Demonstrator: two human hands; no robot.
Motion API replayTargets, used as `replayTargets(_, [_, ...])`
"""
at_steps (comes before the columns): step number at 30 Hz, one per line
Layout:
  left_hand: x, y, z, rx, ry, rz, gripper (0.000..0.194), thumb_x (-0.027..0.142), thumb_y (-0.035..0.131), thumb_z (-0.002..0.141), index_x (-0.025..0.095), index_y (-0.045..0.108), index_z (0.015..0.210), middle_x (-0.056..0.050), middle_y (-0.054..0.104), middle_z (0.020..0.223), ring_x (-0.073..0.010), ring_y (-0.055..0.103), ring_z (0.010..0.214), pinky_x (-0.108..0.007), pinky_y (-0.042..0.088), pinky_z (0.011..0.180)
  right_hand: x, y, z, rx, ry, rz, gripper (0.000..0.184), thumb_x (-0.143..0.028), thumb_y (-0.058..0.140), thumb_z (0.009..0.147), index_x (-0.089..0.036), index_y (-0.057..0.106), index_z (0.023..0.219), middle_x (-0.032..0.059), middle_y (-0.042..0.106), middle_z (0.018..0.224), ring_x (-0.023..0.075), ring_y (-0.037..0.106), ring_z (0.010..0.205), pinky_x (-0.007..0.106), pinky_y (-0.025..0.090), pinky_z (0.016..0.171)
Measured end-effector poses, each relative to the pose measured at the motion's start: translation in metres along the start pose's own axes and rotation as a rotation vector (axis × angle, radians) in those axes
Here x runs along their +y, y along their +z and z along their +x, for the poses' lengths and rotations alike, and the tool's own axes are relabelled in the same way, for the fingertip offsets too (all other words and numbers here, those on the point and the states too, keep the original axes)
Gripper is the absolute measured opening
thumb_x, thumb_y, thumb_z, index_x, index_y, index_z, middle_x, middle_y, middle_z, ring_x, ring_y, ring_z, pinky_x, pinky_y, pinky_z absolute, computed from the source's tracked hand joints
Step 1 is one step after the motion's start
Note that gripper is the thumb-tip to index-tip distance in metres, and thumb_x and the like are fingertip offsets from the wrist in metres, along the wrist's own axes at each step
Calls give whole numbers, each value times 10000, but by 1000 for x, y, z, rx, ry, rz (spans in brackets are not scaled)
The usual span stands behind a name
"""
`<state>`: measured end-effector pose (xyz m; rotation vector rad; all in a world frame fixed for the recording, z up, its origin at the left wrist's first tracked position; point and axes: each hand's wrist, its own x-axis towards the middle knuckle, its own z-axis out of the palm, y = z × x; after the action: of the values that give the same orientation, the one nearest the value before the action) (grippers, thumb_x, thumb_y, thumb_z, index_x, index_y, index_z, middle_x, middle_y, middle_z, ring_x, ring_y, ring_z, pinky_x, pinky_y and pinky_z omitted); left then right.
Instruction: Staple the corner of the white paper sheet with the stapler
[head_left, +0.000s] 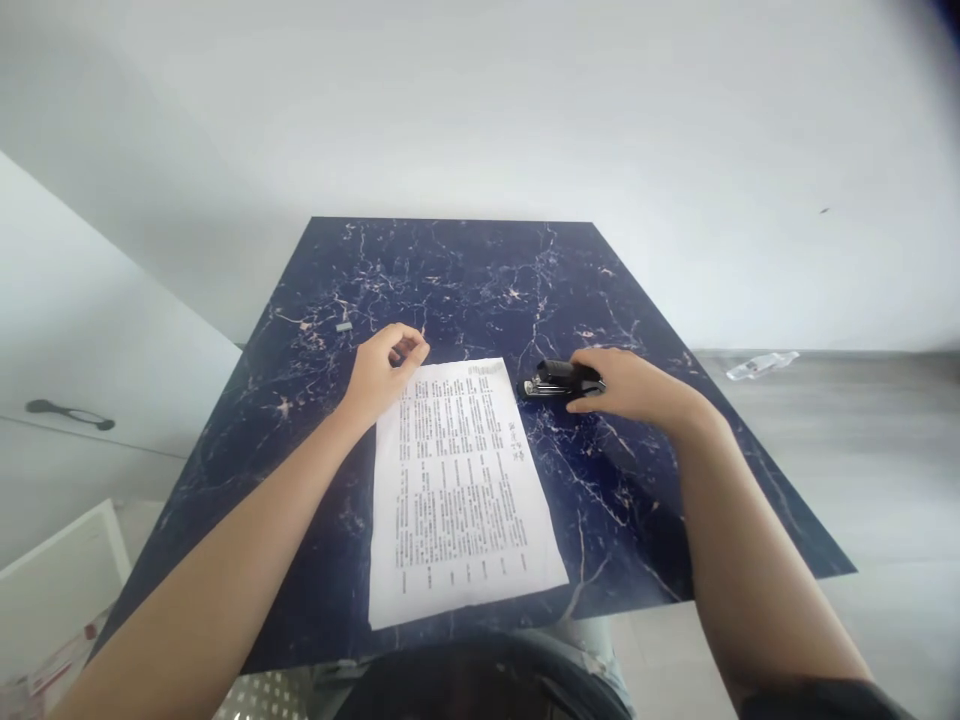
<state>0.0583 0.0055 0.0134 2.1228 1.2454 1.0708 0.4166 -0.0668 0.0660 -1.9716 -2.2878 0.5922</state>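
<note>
A black stapler (pixel 551 380) rests on the dark blue marbled table, just right of a printed sheet of paper (pixel 457 490). My right hand (pixel 619 388) is closed around the stapler's right end, and its metal front end points left toward the paper's top right corner. At the sheet's top left corner is my left hand (pixel 388 362), thumb and forefinger pinched together. Whatever those fingertips hold, if anything, is too small or hidden to make out. The hand covers part of that corner. The sheet bears rows of printed text and some handwriting near its right side.
The marbled table (pixel 465 270) stands against a pale wall. A small grey bar (pixel 343 327) lies on it, left of my left hand. On the floor at right is a clear plastic piece (pixel 763 366). A white cabinet with a dark handle (pixel 71 413) stands left.
</note>
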Motion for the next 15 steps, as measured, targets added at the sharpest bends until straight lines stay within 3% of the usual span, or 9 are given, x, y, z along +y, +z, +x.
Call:
replayTargets(3, [-7, -9, 1, -36, 14, -7, 181, 239, 524, 944, 208, 699, 906, -44, 719, 951, -185, 630, 875, -378, 510, 837, 1, 2, 1, 52, -17, -19, 187, -359, 714, 765, -219, 645, 867, 53, 696, 866, 235, 612, 760, 331, 378, 652])
replayTargets(6, [-11, -23, 2, -274, 213, 95, 253, 211, 520, 909, 243, 766, 861, -46, 736, 1016, -220, 618, 988, -453, 472, 987, -3, 3, 2, 94, 27, 4, 155, -330, 731, 737, -217, 661, 817, 45, 690, 798, 225, 606, 709, 327, 373, 627])
replayTargets(8, [-11, -30, 0, -464, 319, 158, 258, 260, 554, 926, 286, 797, 1009, -44, 736, 1156, -246, 603, 1101, -494, 422, 1060, -7, 4, 3, 132, 55, 26, 150, -333, 735, 744, -215, 669, 810, 49, 691, 789, 220, 601, 686, 330, 377, 618])
replayTargets(10, [-8, -31, -2, -576, 363, 206, 306, 346, 597, 952, 324, 759, 1211, -48, 694, 1320, -274, 576, 1220, -527, 364, 1113, -16, 6, 3, 211, 70, 53, 158, -352, 721, 775, -210, 667, 820, 62, 699, 812, 219, 598, 687, 338, 383, 618])
replayTargets(12, [-5, -25, -5, -594, 378, 247, 379, 420, 621, 967, 344, 704, 1329, -53, 646, 1421, -300, 542, 1304, -548, 308, 1152, -31, 12, 2, 328, 60, 102, 176, -373, 698, 815, -206, 667, 858, 78, 708, 852, 228, 603, 719, 349, 392, 636])
replayTargets(15, [-3, -12, -6, -537, 389, 287, 391, 453, 600, 997, 333, 689, 1358, -63, 608, 1478, -318, 499, 1373, -546, 273, 1179, -56, 25, 3, 451, -3, 249, 201, -387, 687, 847, -201, 674, 923, 88, 717, 902, 235, 614, 784, 355, 408, 677])
